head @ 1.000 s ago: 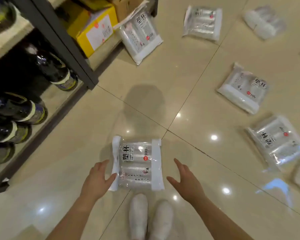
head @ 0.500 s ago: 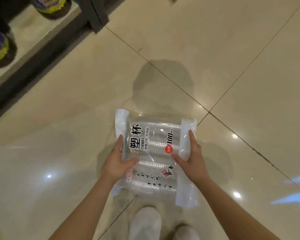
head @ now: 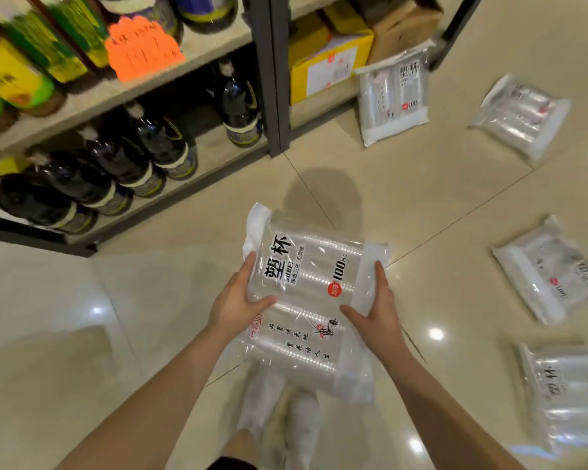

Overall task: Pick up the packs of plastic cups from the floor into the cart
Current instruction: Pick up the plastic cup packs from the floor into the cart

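Observation:
A clear pack of plastic cups with black lettering is held off the floor in front of me. My left hand grips its left edge and my right hand grips its right edge. Several more packs lie on the tiled floor: one leaning against the shelf, one at the far right, one at mid right and one at the lower right. No cart is in view.
A metal shelf unit at the left holds dark bottles, a yellow box and a brown carton. My white shoes stand on the glossy beige floor below the held pack.
Both hands closed on the pack at my feet and lifted it off the floor. My view rose, bringing the shelf and the other packs into sight.

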Tool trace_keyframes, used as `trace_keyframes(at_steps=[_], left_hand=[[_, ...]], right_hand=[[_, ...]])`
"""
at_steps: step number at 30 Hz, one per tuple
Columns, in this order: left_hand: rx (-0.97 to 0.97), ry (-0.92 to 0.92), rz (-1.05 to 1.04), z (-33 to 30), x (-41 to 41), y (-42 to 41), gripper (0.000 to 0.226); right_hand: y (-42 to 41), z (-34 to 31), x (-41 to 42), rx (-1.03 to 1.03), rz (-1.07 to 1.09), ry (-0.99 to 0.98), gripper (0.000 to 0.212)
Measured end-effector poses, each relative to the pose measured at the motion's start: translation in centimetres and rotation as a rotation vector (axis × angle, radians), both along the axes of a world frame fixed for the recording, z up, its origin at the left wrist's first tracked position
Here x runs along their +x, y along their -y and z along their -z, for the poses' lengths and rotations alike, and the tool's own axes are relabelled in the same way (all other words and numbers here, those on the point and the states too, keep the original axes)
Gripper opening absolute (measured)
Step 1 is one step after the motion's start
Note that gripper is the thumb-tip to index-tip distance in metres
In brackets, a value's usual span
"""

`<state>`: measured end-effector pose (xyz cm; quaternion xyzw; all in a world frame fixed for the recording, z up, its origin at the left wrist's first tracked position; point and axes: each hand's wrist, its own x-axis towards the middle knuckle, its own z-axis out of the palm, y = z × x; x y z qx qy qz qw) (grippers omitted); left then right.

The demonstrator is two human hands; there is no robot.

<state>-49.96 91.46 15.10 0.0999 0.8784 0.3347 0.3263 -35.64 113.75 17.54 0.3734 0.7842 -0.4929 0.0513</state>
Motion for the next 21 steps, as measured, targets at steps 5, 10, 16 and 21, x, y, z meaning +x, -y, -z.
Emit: trace_keyframes(at_steps=[5, 10, 16, 21], left_hand=[[-0.004, -0.080, -0.088, -14.8, 1.5, 1.1, 0.101], [-0.002, -0.156, -0.242, -24.3, 3.2, 4.5, 0.099], [0.069, -0.264, -0.478, -32.0, 4.3, 10.8, 0.060], [0.132, -0.476, -0.630, -38.4, 5.6, 17.2, 0.035]], right_hand=[[0.6, -13.2, 0.4, 0.008, -0.077, -0.078, 0.100], [3.1, -21.3, 0.1, -0.008, -0.139, -0.167, 0.104], [8.3, -27.9, -1.9, 0.021, -0.278, -0.269, 0.105], [14.3, -32.3, -3.9, -0.010, -0.409, -0.329, 0.104]])
